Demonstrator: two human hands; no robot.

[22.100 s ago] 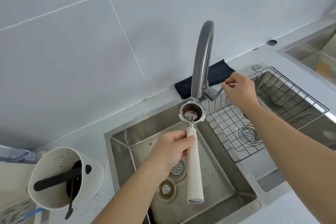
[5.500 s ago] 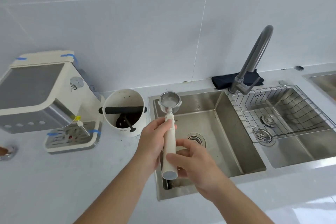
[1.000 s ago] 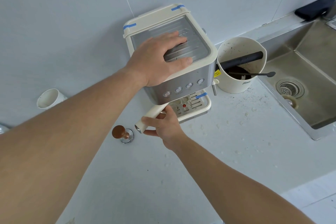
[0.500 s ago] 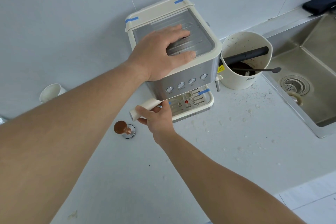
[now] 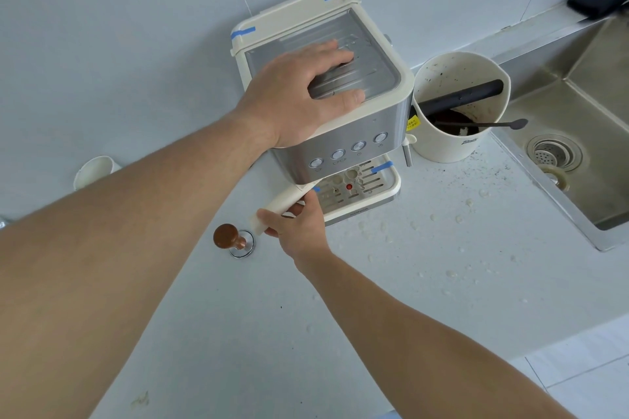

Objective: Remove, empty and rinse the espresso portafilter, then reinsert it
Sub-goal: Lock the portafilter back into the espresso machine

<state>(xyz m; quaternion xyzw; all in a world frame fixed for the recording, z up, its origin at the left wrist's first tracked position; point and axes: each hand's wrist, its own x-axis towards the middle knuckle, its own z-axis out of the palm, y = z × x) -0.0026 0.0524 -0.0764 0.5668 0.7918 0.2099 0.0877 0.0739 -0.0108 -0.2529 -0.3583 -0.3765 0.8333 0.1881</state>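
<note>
A cream and steel espresso machine (image 5: 357,143) stands on the white counter against the wall. My left hand (image 5: 303,92) lies flat on its ribbed top, fingers spread. The portafilter's cream handle (image 5: 282,202) sticks out to the lower left from under the machine's front; its basket end is hidden beneath the machine. My right hand (image 5: 296,228) grips the outer end of that handle, fingers curled round it. The drip tray (image 5: 381,194) shows below the machine's four buttons.
A wooden-knobbed tamper (image 5: 233,240) stands on the counter just left of my right hand. A cream knock box (image 5: 456,146) with a black bar and a spoon stands right of the machine. The steel sink (image 5: 571,133) lies at the right. A white cup (image 5: 93,170) stands far left. Droplets and grounds dot the counter.
My right hand has swung the portafilter handle a little further to the left under the machine. My left hand has stayed pressed on the machine's top.
</note>
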